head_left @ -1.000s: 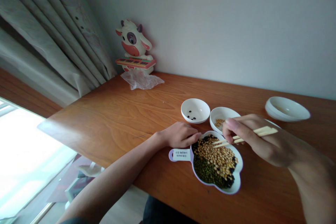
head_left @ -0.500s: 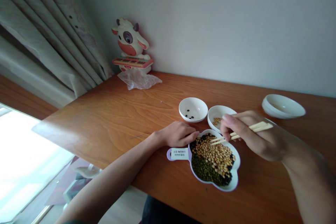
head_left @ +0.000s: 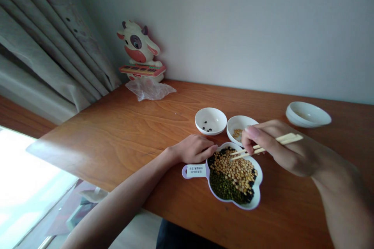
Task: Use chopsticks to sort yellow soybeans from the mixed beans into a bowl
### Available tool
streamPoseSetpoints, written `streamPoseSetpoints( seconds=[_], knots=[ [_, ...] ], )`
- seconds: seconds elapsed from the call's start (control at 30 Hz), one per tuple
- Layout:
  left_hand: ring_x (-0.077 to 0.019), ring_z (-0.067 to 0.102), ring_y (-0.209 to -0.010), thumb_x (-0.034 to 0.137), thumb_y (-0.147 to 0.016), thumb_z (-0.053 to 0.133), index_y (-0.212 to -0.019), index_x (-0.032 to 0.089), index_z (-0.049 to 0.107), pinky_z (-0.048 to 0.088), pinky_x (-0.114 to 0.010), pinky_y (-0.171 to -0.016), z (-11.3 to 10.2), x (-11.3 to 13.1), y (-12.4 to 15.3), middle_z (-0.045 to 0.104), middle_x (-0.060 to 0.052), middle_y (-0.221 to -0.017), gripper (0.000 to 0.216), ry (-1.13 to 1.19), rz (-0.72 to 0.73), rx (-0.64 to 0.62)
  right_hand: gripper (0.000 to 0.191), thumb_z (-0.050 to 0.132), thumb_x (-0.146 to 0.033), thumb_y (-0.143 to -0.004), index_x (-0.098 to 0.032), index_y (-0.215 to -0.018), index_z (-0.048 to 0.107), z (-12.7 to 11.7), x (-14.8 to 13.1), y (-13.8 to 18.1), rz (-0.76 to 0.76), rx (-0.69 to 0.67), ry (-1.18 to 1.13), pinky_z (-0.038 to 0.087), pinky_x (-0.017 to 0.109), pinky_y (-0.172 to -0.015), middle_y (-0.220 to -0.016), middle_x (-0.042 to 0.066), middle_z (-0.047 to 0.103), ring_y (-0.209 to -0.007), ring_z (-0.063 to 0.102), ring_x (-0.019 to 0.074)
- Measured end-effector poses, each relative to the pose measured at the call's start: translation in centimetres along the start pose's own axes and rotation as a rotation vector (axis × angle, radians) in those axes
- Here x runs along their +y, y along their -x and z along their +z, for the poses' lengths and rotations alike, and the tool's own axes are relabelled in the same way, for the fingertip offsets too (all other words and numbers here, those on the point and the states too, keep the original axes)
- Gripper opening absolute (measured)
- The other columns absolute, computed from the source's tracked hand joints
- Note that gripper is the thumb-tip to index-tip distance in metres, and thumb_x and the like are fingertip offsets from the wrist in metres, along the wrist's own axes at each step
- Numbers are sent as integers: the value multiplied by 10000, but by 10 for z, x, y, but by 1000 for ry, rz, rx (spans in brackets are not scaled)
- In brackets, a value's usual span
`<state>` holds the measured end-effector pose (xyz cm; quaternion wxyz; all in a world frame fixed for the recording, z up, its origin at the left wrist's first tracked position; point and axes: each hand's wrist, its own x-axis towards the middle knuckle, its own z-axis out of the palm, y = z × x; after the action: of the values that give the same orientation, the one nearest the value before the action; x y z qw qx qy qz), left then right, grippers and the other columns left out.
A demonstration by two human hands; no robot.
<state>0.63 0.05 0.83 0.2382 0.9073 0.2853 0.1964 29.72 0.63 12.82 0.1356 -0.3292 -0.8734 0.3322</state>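
Note:
A white lobed dish [head_left: 258,194] with a labelled handle [head_left: 193,171] lies on the wooden table [head_left: 131,132], filled with yellow, green and black beans. My left hand [head_left: 194,148] rests on the table, fingertips touching the dish's left rim. My right hand [head_left: 277,148] grips a pair of pale chopsticks [head_left: 264,147] whose tips sit low over the yellow beans; whether they pinch a bean is unclear. Just behind the dish stand a small white bowl [head_left: 210,120] with a few black beans and a second small bowl [head_left: 238,126] with yellow beans, partly hidden by my right hand.
A shallow white bowl [head_left: 308,113] sits at the far right of the table. A cow-shaped toy with a keyboard [head_left: 138,55] and a crumpled clear plastic bag [head_left: 149,89] stand at the back left by the wall. Curtains [head_left: 52,39] hang at left; the table edge runs near me.
The camera view has shifted slightly, so everything sits a little further left and lower. Both hands keep their places relative to the dish; the chopstick tips stay over the yellow beans.

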Motion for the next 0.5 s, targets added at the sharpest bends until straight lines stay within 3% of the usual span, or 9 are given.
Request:
streamPoseSetpoints(
  seconds=[0.5],
  knots=[
    [-175,634,-727,427,-1199,308,-828,193,595,495,-309,-759,0,1,0,695,-62,-812,525,-20,-12,-12,556,372,-543,-1153,-217,-766,601,6,-13,-7,-35,-28,13,382,320,-623,-675,-9,581,-606,498,138]
  ],
)
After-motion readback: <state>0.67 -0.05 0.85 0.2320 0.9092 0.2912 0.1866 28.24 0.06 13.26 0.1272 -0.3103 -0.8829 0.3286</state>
